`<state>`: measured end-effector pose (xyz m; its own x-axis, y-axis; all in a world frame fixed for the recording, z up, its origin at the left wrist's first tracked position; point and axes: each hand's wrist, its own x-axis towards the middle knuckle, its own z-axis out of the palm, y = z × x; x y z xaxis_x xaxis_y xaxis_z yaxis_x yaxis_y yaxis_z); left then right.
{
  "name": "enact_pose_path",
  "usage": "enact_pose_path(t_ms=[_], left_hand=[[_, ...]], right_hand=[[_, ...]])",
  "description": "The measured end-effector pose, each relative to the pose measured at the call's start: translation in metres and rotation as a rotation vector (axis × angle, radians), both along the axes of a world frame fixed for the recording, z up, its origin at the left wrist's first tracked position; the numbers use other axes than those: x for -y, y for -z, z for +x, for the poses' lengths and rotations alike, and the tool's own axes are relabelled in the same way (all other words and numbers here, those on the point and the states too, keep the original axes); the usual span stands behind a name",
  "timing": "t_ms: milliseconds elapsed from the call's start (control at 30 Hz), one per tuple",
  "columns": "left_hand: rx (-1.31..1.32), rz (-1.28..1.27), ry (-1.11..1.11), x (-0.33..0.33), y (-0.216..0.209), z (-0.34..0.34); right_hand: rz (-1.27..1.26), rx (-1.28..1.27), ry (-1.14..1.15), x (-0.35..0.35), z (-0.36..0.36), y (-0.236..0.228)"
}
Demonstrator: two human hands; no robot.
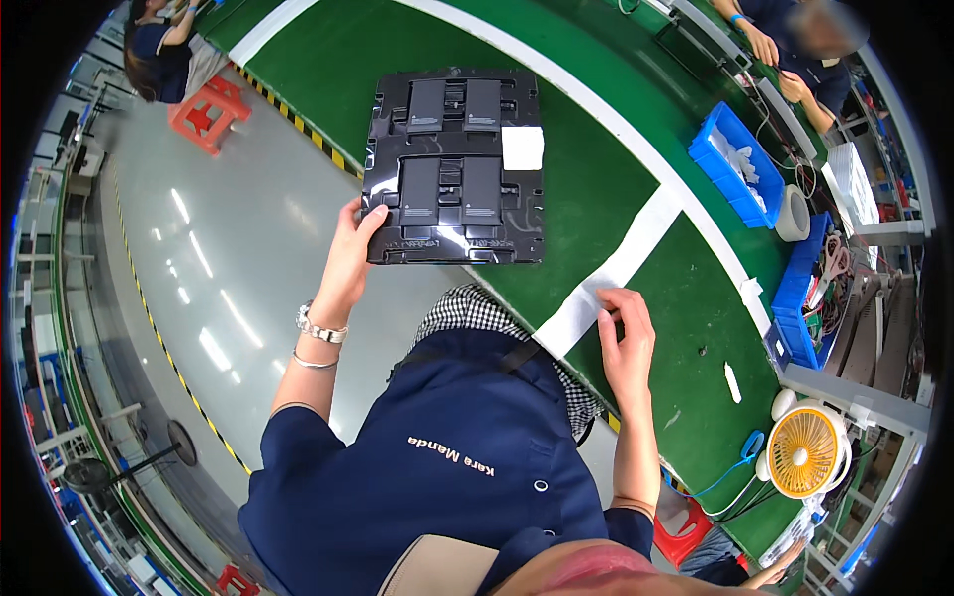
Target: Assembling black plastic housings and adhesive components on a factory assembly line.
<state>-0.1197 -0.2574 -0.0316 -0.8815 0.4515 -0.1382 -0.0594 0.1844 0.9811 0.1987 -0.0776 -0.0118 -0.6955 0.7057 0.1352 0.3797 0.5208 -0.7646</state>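
My left hand (350, 243) is closed on the lower left corner of a black plastic tray (457, 246), its thumb on top of the rim. Several flat, dark grey rectangular pieces (419, 189) sit in the tray's recesses; I cannot tell exactly what they are. A blank-looking white paper slip (523, 149) lies on the tray's right side. Over the green work table, beside a white tape strip (621, 260), my right hand (626, 343) is raised with loosely bent fingers apart and nothing visible in it.
Along the table's right side stand a blue bin (704, 157) with pale pieces, a tape roll (792, 214), a second blue bin (792, 288) with scissors, and an orange-and-white fan (800, 452). A white tube (732, 382) lies nearer. Co-workers sit far left and far right; a red stool (211, 111) stands left.
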Motion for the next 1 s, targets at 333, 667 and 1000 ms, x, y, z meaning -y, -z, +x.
enact_pose_path(t_ms=[333, 667, 1000], left_hand=[[0.615, 0.221, 0.334, 0.016, -0.014, 0.008], [0.522, 0.227, 0.425, 0.026, -0.016, 0.053], [0.35, 0.207, 0.789, -0.002, -0.007, 0.058]], right_hand=[[-0.846, -0.217, -0.103, -0.01, -0.041, -0.007], [-1.792, -0.586, 0.05, -0.049, -0.086, 0.018], [-1.231, -0.601, 0.116, -0.006, -0.001, -0.016]])
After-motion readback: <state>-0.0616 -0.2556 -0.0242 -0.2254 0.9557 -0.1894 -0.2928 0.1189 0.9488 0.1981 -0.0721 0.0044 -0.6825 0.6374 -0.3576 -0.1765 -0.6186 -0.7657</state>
